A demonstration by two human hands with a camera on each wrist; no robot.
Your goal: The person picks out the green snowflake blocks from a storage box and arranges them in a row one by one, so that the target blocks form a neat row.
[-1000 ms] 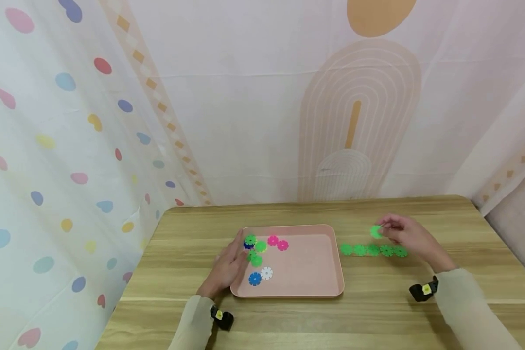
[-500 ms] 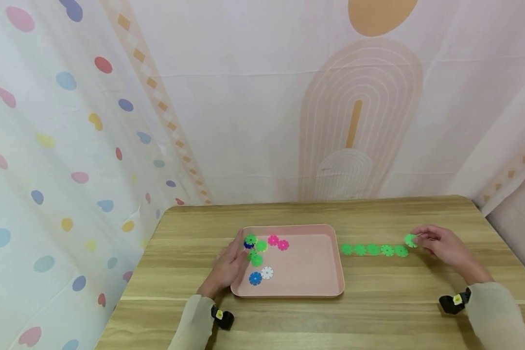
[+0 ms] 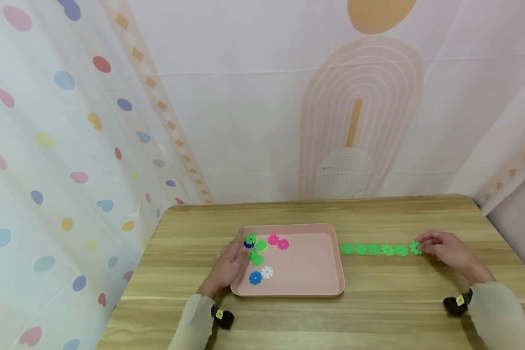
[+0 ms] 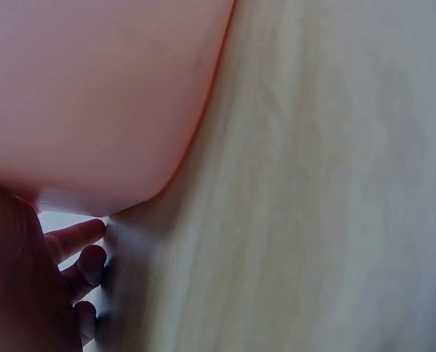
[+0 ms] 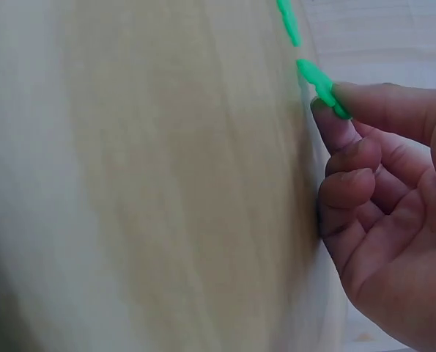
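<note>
In the head view, my right hand [image 3: 448, 250] pinches a green notched plastic disc [image 3: 415, 248] between thumb and fingertips at the right end of a row of green discs [image 3: 374, 249]. The right wrist view shows this disc tilted, with a small gap to its neighbour. My left hand [image 3: 228, 265] holds the left rim of the pink tray [image 3: 306, 290], thumb over the side; in the left wrist view, fingers [image 4: 91, 264] show beyond the tray's edge. Inside the tray lie several green discs [image 3: 256, 260], two pink discs [image 3: 278, 242], a blue disc [image 3: 255, 278] and a white disc [image 3: 267, 272].
The wooden table [image 3: 376, 316] carries the tray near its middle, with the disc row running rightward from the tray's right side. A patterned curtain [image 3: 262, 121] hangs behind the table and along its left.
My right hand has moved right and then down, bringing its green disc from above the row to the row's right end. The left hand and tray stay in place.
</note>
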